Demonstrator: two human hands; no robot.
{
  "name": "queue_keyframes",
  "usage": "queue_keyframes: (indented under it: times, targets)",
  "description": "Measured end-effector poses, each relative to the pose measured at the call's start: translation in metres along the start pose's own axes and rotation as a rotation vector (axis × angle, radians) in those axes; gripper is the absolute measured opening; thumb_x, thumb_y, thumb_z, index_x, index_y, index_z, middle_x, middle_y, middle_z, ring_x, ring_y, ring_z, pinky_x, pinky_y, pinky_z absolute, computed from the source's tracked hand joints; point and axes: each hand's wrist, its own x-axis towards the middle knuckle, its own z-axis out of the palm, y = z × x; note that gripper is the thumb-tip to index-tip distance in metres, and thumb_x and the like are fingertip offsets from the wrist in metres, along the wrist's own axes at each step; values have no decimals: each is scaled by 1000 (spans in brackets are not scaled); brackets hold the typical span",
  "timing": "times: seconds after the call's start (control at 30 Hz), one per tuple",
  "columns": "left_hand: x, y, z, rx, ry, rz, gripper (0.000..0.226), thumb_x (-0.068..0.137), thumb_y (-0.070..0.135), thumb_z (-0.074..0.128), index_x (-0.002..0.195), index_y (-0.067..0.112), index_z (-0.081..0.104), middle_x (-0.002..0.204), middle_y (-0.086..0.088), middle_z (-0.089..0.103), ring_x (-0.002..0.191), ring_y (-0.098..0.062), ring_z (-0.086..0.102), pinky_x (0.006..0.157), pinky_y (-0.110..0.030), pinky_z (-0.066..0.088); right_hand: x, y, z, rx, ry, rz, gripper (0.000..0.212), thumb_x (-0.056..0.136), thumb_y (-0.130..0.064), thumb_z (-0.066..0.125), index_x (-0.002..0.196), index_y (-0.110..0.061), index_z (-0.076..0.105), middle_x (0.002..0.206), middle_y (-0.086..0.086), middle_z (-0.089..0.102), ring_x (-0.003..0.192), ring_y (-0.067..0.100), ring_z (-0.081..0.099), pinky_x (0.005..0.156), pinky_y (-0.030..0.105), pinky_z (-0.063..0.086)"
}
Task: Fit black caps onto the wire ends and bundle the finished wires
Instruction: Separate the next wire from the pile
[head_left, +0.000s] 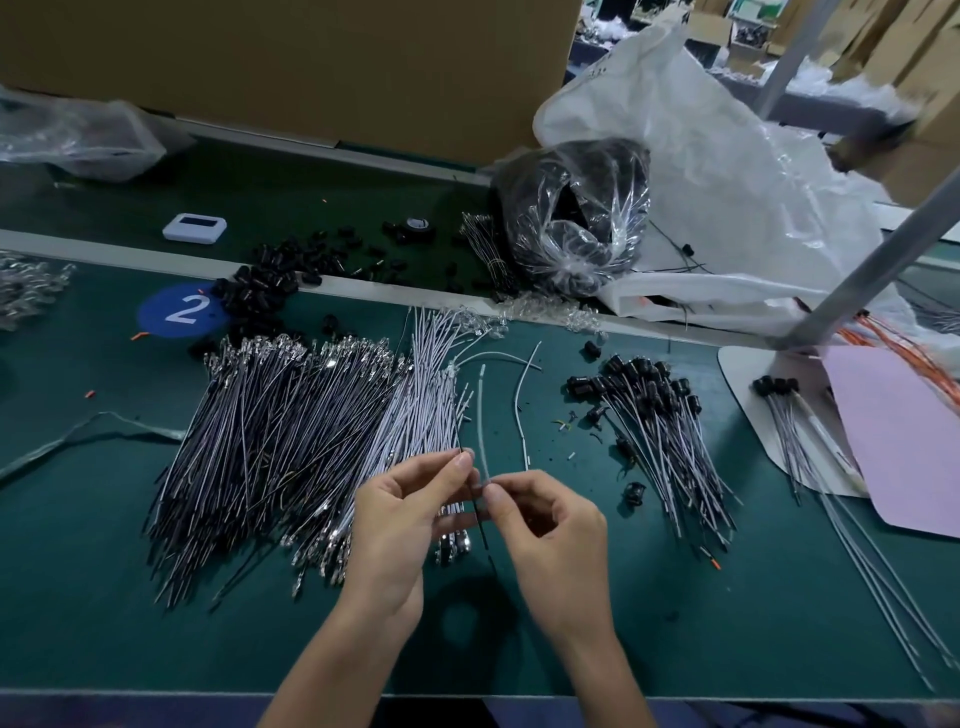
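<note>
- Both hands pinch one wire (482, 452) above the near edge of the wire pile (291, 441).
- Left hand (405, 514): thumb and forefinger are pressed on the wire near its upper part.
- Right hand (553, 525): thumb and forefinger are pressed on the wire just below the left pinch, with the other fingers loosely curled.
- The wire stands nearly upright between the two pinches. A thin dark strand runs down beside it past the fingers. It cannot be told whether this is a second wire or part of the same one.
- No cap shows in either hand, and it cannot be told whether a palm hides one. Judged step: single out one wire and ready its end for capping.
- Loose caps (260, 291) lie at the far side of the table (156, 623), beyond the pile. More sit in the bag (571, 218). A stray cap (635, 492) lies nearer, just right of the right hand.
- Capped wires (660, 431) lie fanned out to the right, caps at the far end. No tie is visible on them.
- Procedure for the step:
  - Free the dark strand from the wire before capping.
  - Keep one pinch close to the end being capped, so the thin wire does not buckle.
  - Push the cap on straight along the wire until it seats.
  - Lay the finished wire on the capped heap with its cap at the same end as the others, to make bundling easier.
</note>
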Motion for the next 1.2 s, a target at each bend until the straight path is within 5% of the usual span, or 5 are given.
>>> queue_keyframes:
  times: [0.13, 0.3, 0.47, 0.8, 1.2]
  targets:
    - [3, 5, -3, 17, 6, -21, 21, 82, -1, 67, 100, 10, 67, 68, -10, 68, 53, -13, 61, 49, -20, 52, 2, -1, -8, 63, 75, -42, 16, 86, -7, 72, 81, -22, 71, 75, -7, 73, 72, 12, 68, 68, 22, 52]
    - [1, 12, 4, -18, -178, -183, 12, 73, -1, 65, 74, 8, 73, 59, -8, 59, 44, -10, 51, 40, -16, 43, 6, -3, -14, 40, 29, -151, 12, 85, -7, 72, 84, -18, 70, 93, -12, 73, 95, 11, 68, 84, 24, 50]
    - [3, 14, 8, -348, -301, -423, 10, 66, 3, 65, 74, 2, 71, 57, -4, 53, 40, -7, 44, 35, -16, 37, 8, -6, -15, -36, -64, -176, 11, 85, -13, 67, 81, -22, 65, 77, -14, 68, 77, 6, 65, 75, 15, 47]
    - [6, 12, 0, -8, -97, 77, 21, 65, 24, 75, 83, 15, 80, 91, -2, 75, 60, -5, 58, 50, -17, 49, 4, -4, -16, -30, -65, -66, 18, 86, -3, 69, 80, -19, 67, 70, -7, 69, 69, 14, 68, 67, 30, 56]
    - [1, 10, 3, 16, -48, 128, 15, 68, 20, 73, 81, 16, 81, 82, -2, 75, 64, -7, 64, 55, -18, 52, 4, -11, -12, -14, -110, -23, 17, 86, -5, 70, 79, -20, 69, 71, -6, 71, 70, 14, 68, 69, 30, 57]
